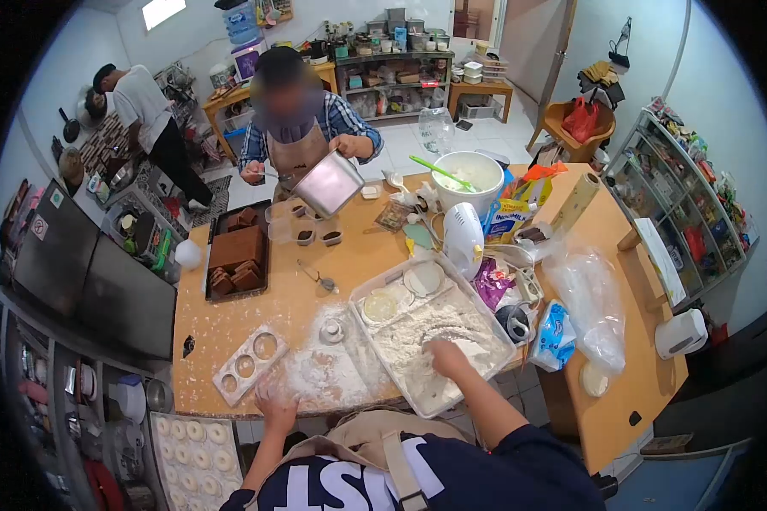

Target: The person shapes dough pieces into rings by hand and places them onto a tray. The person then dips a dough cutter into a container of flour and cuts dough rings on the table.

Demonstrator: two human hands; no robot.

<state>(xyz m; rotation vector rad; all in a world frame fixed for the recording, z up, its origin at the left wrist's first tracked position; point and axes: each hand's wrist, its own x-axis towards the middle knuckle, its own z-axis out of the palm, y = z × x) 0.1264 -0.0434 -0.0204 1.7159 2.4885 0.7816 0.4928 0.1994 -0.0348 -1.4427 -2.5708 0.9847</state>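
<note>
Two hands are at work at the near side of the wooden counter (307,319). The right hand (445,359) reaches down into the flour (400,341), fingers bunched together and pointing downward; I cannot tell whether they pinch anything. The left hand (277,402) rests at the near edge, fingers loosely spread, just beside one pale board (255,356) with three round holes.

The flour fills one large white tray (503,353) near the middle of the counter. Two round discs lie in the tray's far part: one yellowish disc (380,307) to the left and one whiter disc (423,278) farther off. Left of the tray is one floured patch (315,375), with one small pale cutter (331,330) standing at its far end. Below the counter, at near left, one sheet (233,423) carries at least a dozen dough rings (197,432), four across in the far row; the nearest ones are cut off from view.

At far left on the counter sits one dark tray (268,247) of brown cake, and right of it at least two small cups (305,238) with brown filling. Beyond the flour stand one white bucket (460,189), one green spatula (439,170) in it, and one white mixer (463,238). Two other people are present: one across the counter, tilting one rectangular pan (328,183), and one farther left.
</note>
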